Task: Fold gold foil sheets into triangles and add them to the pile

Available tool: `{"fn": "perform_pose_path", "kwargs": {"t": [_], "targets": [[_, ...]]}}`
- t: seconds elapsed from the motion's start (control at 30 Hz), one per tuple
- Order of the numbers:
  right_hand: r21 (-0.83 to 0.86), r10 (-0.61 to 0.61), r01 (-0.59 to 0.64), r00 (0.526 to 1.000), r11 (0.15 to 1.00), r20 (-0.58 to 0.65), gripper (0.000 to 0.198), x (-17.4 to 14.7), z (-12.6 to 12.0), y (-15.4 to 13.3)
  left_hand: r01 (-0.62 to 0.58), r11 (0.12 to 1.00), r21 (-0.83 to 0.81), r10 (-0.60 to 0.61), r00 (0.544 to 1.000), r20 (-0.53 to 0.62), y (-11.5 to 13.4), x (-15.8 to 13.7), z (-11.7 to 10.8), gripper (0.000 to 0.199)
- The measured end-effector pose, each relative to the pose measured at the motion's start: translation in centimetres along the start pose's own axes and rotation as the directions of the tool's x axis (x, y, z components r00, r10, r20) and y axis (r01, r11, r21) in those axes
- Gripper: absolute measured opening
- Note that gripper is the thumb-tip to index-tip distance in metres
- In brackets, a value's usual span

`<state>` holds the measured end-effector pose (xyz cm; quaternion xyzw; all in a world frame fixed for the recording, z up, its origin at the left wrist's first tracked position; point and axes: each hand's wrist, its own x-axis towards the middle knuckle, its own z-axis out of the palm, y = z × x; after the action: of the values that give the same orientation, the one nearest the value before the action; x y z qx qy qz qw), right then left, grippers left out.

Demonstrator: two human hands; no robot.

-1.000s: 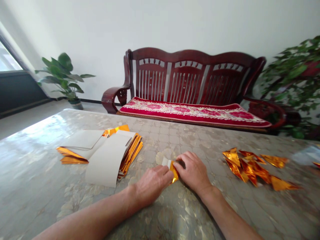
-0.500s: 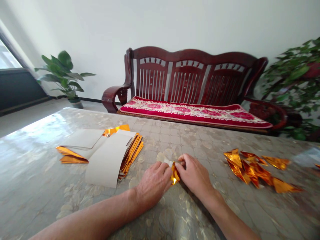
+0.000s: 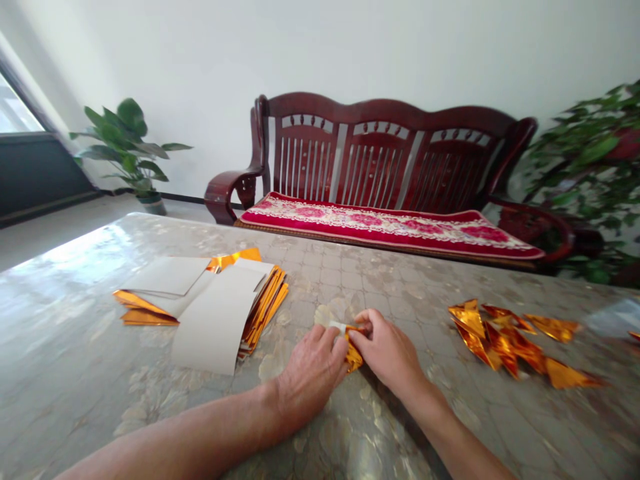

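Note:
A small piece of gold foil paper (image 3: 354,360), pale on its back, lies between my two hands at the middle of the table. My left hand (image 3: 315,363) presses on its left side with the fingers bent together. My right hand (image 3: 385,347) pinches its upper right part between thumb and forefinger. Much of the piece is hidden under the fingers. To the left is a stack of gold foil paper sheets (image 3: 215,323), mostly pale side up with gold edges showing. On the right lies a loose group of folded gold foil pieces (image 3: 505,340), pointed in shape.
The table (image 3: 320,267) has a glossy patterned cover. A clear plastic bag (image 3: 615,317) lies at its right edge. Behind stands a dark red wooden bench (image 3: 370,153) with a red floral cover (image 3: 395,223). Potted plants (image 3: 130,147) flank it.
The gold foil paper between my hands shows a different shape, with its upper part turned over under the right thumb and finger. My hands have barely moved.

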<state>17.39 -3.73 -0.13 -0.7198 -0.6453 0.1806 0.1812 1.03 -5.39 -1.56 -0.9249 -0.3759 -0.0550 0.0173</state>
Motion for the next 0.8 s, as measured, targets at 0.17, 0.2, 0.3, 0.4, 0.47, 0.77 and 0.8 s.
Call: {"fn": "perform_pose_path", "kwargs": {"t": [0.17,0.2,0.3,0.4,0.47,0.77,0.8], "targets": [[0.013,0.034,-0.034,0.999,0.999,0.039,0.019,0.18,-0.27,-0.05,0.024,0.999,-0.024,-0.024,0.999,-0.036,0.06,-0.14,0.06,0.017],[-0.01,0.028,-0.027,0.999,1.0,0.043,0.017,0.18,-0.33,-0.12,0.024,0.999,-0.03,-0.025,0.999,-0.031,0.05,-0.13,0.04,0.017],[-0.069,0.034,-0.031,0.998,0.997,0.046,0.013,0.16,-0.4,-0.36,0.021,0.999,-0.048,-0.021,1.0,-0.002,-0.01,-0.02,-0.15,0.017],[-0.087,0.047,-0.044,0.999,0.995,0.026,0.013,0.15,-0.39,-0.47,-0.008,0.999,-0.039,0.009,1.0,0.021,-0.07,0.06,-0.44,0.02],[-0.085,0.044,-0.042,0.999,0.996,0.023,0.015,0.15,-0.42,-0.46,-0.016,1.0,-0.016,0.017,0.999,0.037,-0.09,0.04,-0.59,0.02],[-0.065,-0.044,0.042,0.999,0.997,-0.026,0.009,-0.24,0.25,-0.01,-0.026,0.999,0.027,0.026,0.999,0.021,-0.21,-0.04,-0.4,0.012],[-0.06,-0.064,0.062,0.997,0.996,-0.045,0.01,-0.36,0.46,0.09,-0.023,0.999,0.024,0.023,1.0,0.017,-0.25,0.0,-0.38,0.011]]}}
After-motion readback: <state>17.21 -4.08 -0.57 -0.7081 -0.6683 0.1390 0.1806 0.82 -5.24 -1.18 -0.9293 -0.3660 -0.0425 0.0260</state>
